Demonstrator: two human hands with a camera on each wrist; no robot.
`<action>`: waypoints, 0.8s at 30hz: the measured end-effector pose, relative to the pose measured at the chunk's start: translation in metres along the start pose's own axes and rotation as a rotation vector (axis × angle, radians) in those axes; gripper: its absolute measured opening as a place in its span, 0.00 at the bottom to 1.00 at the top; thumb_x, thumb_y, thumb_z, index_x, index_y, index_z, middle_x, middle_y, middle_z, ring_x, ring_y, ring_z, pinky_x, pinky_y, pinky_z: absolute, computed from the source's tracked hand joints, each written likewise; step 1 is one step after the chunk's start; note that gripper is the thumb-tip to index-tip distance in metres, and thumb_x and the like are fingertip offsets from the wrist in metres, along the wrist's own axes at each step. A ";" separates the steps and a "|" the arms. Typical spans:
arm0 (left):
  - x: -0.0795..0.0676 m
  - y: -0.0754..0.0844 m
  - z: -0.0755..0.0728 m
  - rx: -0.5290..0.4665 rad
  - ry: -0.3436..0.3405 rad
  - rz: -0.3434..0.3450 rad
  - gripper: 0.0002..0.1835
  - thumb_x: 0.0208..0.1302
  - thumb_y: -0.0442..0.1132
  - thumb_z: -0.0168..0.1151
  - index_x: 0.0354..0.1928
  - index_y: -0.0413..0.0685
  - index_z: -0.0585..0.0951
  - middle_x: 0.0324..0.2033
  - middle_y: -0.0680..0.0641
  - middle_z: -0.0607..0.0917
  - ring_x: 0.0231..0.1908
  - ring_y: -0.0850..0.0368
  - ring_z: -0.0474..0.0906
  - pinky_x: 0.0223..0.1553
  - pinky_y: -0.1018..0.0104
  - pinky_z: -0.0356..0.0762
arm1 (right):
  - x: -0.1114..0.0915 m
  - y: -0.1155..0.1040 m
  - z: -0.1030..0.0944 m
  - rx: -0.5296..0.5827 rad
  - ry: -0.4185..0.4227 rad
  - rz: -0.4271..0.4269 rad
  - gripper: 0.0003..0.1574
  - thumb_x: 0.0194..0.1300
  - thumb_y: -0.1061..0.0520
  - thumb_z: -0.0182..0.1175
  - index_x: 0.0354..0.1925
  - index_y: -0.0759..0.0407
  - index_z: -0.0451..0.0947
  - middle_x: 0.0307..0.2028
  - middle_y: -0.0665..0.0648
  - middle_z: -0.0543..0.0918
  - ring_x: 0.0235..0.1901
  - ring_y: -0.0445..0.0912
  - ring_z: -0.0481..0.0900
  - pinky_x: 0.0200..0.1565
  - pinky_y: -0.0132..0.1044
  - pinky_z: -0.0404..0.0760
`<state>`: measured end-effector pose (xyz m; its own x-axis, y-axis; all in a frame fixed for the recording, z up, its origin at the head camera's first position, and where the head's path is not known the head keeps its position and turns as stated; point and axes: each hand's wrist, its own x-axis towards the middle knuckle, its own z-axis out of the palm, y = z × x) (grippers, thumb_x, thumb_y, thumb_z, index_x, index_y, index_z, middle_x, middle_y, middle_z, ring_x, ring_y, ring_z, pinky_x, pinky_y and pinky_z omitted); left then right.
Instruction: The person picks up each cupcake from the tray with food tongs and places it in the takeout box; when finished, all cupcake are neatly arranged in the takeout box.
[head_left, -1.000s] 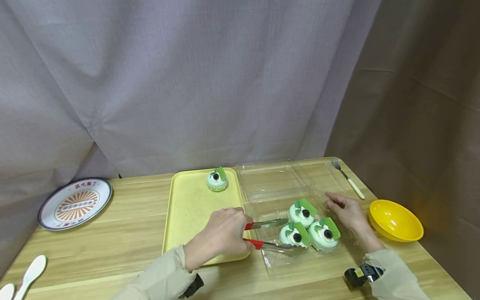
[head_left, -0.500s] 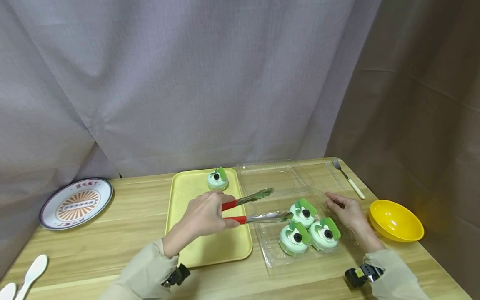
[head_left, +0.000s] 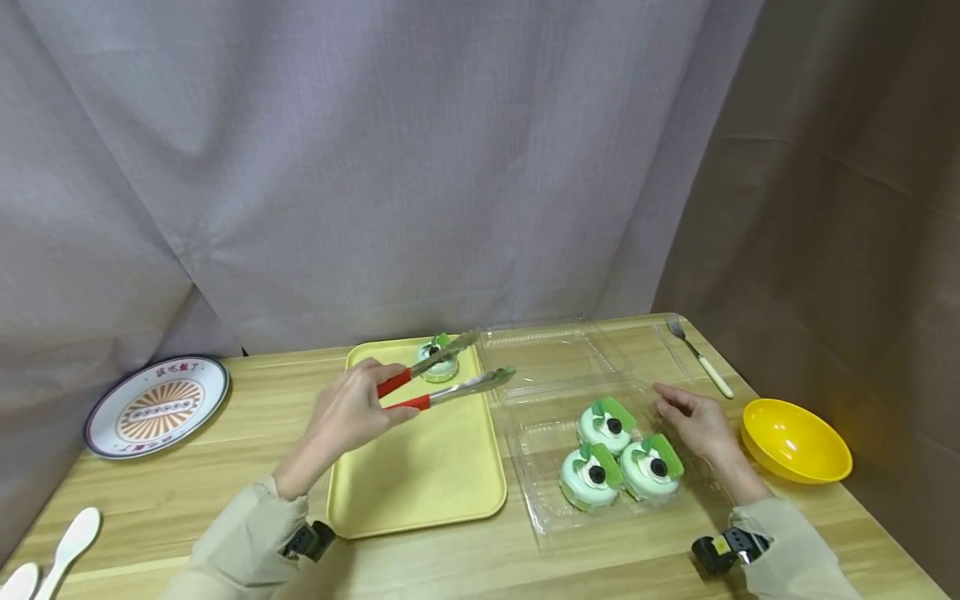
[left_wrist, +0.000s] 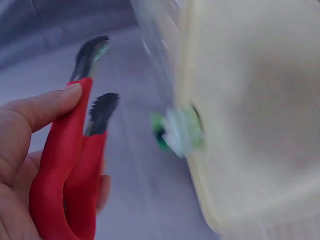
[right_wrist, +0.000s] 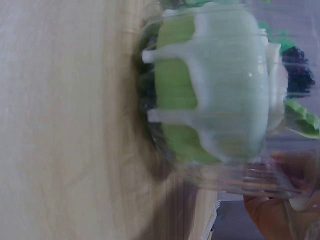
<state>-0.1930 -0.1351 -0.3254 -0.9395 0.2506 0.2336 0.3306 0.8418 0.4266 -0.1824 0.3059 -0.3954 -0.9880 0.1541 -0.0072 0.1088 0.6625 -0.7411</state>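
Red-handled tongs [head_left: 422, 403] in left grip [head_left: 351, 407]

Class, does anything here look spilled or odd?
Nothing looks spilled or askew: three cakes in the clear container and a fourth on the yellow tray sit upright. Only a pale green patch on one dark tip of the tongs looks odd: smear or reflection, I cannot tell.

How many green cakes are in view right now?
4. One cake sits at the far end of the yellow tray, partly behind the tongs; in the clear plastic container are a far cake, a near-left cake and a near-right cake. None seem hidden.
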 end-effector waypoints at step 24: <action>0.025 -0.096 0.012 0.001 0.002 0.028 0.29 0.48 0.41 0.76 0.54 0.41 0.82 0.51 0.34 0.84 0.46 0.37 0.82 0.38 0.49 0.78 | 0.000 0.000 -0.001 0.028 0.010 -0.005 0.27 0.74 0.59 0.50 0.66 0.73 0.65 0.63 0.76 0.70 0.36 0.18 0.66 0.37 0.16 0.72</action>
<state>-0.2490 -0.2038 -0.3712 -0.9296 0.2733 0.2471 0.3568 0.8350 0.4188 -0.1827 0.3069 -0.3947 -0.9874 0.1584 0.0034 0.1004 0.6422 -0.7599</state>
